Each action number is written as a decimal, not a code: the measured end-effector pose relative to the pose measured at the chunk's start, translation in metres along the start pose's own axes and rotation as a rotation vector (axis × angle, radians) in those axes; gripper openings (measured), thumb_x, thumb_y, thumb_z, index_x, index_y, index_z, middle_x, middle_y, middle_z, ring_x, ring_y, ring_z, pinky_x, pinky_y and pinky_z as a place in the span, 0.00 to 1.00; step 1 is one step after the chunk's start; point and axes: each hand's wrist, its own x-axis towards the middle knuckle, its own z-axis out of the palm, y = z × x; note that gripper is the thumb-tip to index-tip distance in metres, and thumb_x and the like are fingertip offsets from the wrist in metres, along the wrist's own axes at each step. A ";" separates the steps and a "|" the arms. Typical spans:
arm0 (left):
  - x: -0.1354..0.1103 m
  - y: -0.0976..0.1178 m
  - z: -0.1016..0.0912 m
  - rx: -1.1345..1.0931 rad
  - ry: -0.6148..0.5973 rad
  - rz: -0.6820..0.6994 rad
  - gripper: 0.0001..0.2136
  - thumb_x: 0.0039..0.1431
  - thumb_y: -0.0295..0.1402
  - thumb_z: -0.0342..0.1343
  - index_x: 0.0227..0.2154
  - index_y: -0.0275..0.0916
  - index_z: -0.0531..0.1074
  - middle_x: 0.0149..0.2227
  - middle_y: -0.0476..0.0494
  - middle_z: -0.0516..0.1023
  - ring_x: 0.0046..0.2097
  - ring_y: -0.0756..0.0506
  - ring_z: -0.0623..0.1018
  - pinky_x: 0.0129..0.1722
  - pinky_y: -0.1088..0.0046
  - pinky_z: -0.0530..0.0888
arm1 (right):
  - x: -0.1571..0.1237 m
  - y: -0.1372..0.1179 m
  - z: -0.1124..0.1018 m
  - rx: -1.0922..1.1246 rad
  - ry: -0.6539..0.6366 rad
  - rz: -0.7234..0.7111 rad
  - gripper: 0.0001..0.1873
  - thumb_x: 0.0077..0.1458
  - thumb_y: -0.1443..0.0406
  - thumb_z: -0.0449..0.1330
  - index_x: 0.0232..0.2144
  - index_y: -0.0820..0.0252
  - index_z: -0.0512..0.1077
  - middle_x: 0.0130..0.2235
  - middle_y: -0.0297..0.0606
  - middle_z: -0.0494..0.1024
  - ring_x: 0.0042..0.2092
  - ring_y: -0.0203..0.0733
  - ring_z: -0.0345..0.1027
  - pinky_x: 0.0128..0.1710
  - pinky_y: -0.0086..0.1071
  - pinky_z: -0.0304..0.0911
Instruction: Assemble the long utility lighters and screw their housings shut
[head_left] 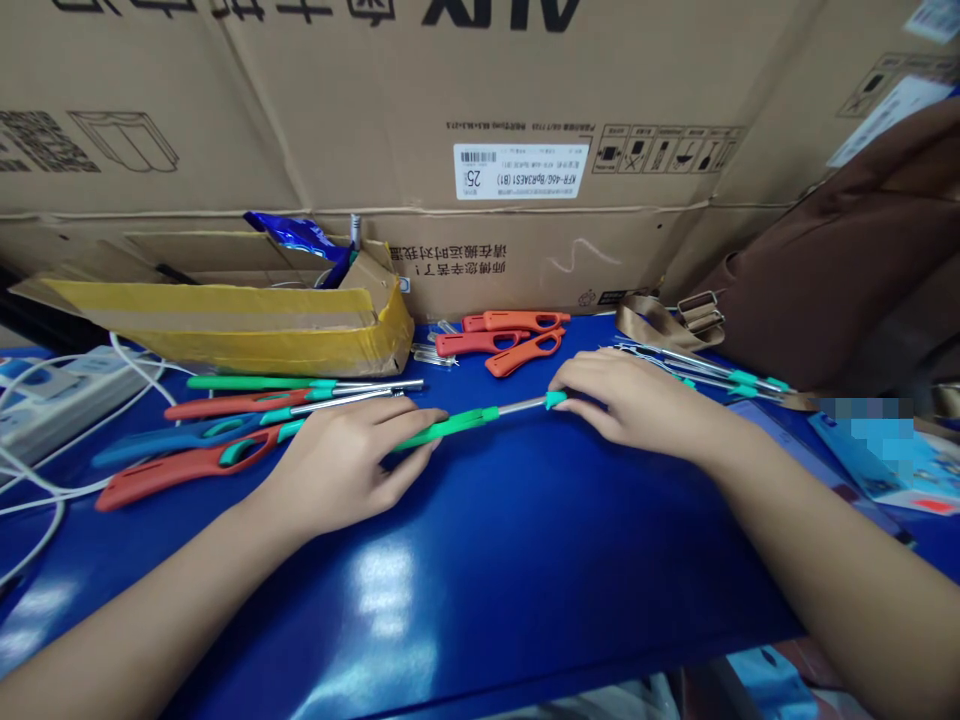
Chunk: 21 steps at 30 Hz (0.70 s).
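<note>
A green long-necked lighter (461, 423) lies across both hands above the blue table. My left hand (349, 462) is closed around its green body and hides the rear part. Its thin metal tube (523, 406) points right. At the tube's end my right hand (619, 395) pinches a small teal piece (555, 400). Left of my left hand are several similar lighters with metal tubes, among them a red one (176, 475), a blue one (161, 438) and a green one (255, 383). Behind, red and orange lighter handles (517, 345) lie without tubes.
Beyond my right hand are loose metal tubes with teal pieces (742, 382). A yellow-taped cardboard box (300, 325) stands back left, beside clear small parts (433, 355). White cables and a power strip (75, 405) lie left. A brown bag (817, 240) and large carton (337, 110) border the back.
</note>
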 end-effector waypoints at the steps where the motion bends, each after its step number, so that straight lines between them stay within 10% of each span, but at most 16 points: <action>1: 0.000 0.000 0.000 0.000 -0.001 0.002 0.12 0.67 0.33 0.52 0.46 0.38 0.79 0.36 0.44 0.83 0.34 0.45 0.81 0.31 0.71 0.73 | 0.000 0.000 0.001 0.024 -0.016 -0.011 0.08 0.68 0.65 0.53 0.39 0.58 0.73 0.40 0.41 0.79 0.42 0.47 0.71 0.46 0.40 0.60; 21: -0.005 0.018 0.012 -0.234 -0.107 -0.042 0.12 0.68 0.31 0.53 0.50 0.39 0.77 0.36 0.46 0.80 0.34 0.47 0.79 0.33 0.72 0.73 | 0.006 -0.033 0.026 0.075 -0.123 -0.141 0.14 0.71 0.64 0.49 0.44 0.61 0.74 0.41 0.42 0.79 0.44 0.47 0.71 0.46 0.40 0.62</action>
